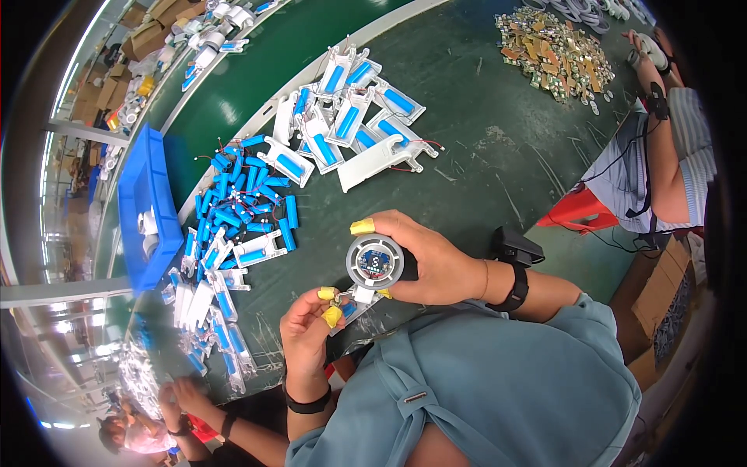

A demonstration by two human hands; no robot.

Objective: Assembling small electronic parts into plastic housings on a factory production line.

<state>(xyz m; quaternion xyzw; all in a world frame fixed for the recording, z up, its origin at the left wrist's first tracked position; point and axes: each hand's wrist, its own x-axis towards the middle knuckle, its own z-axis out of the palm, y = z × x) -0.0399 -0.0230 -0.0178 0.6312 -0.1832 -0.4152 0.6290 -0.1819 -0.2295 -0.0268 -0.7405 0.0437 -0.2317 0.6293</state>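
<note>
My right hand (443, 265) is wrapped round a grey round housing (354, 272), apparently the head of a small handheld fan. Its open face shows a blue round circuit board (377, 262) inside a spoked ring. Below the housing sticks out a white handle part (362, 296), with a blue cylindrical battery (349, 308) partly visible beside my left fingers. My left hand (307, 331) is closed in a pinch next to that handle, and what lies between its fingertips is too small to make out. Yellow covers wrap fingertips on both hands.
Blue battery cells (241, 191) with wires lie heaped at left. Beyond them are white handle shells (373, 163) holding batteries. A blue bin (159, 194) stands farther left. Small circuit boards (548, 54) are piled far right. A black object (517, 247) sits by my right wrist. Co-workers sit on both sides.
</note>
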